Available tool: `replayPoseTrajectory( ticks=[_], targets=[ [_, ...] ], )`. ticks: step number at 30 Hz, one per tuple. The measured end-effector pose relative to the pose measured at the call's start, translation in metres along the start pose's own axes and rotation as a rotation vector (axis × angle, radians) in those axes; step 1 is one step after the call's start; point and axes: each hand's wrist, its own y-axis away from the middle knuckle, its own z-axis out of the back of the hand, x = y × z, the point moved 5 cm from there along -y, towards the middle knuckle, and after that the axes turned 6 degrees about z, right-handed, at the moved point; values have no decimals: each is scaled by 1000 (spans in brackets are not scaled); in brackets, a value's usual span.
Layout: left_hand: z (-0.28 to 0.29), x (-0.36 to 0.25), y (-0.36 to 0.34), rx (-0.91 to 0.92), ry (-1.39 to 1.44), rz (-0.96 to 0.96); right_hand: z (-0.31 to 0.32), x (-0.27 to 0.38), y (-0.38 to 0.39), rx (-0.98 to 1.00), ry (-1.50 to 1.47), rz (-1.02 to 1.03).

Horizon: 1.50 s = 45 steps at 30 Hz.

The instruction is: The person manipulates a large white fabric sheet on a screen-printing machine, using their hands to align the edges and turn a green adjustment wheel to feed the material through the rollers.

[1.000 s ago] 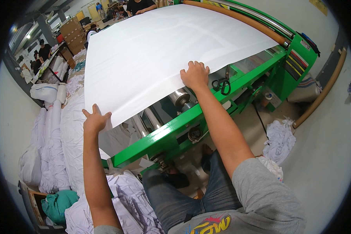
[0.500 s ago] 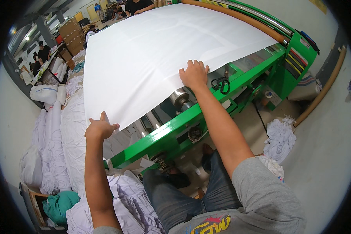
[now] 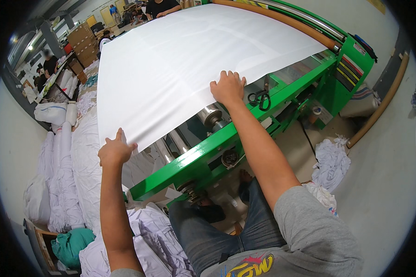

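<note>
A wide white sheet (image 3: 171, 69), paper or cloth I cannot tell, stretches from the roller end of a green-framed machine (image 3: 189, 154) toward me. My left hand (image 3: 115, 150) grips its near left corner, index finger and thumb stuck out. Farther right, my right hand (image 3: 229, 87) holds the near edge, with its fingers bent over the top and its thumb hidden. Between the hands the edge hangs above metal rollers (image 3: 211, 115). Black-handled scissors (image 3: 261, 98) lie on the frame just right of my right hand.
A brown roll (image 3: 305, 30) spans the machine's far end. White cloth rolls (image 3: 62, 175) and heaped fabric (image 3: 138, 244) lie at left. A crumpled white cloth (image 3: 330, 164) and a long brown tube (image 3: 383, 106) are at right. A co-worker (image 3: 162, 7) stands beyond the sheet.
Both hands have shifted slightly left and the left a little upward, carrying the sheet along. Its near edge looks straighter and the folds flatter between my hands.
</note>
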Motion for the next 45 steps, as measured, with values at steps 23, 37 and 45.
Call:
replayPoseTrajectory(
  ticks=[23,37,45],
  targets=[
    [3,-16,13,43,42,-95,0,1,1,-94,-30,45],
    [4,7,-6,50,126,20,-1,1,1,-101,-25,44],
    [-12,20,-28,33,49,-53,-3,0,0,-113,-22,37]
  ],
)
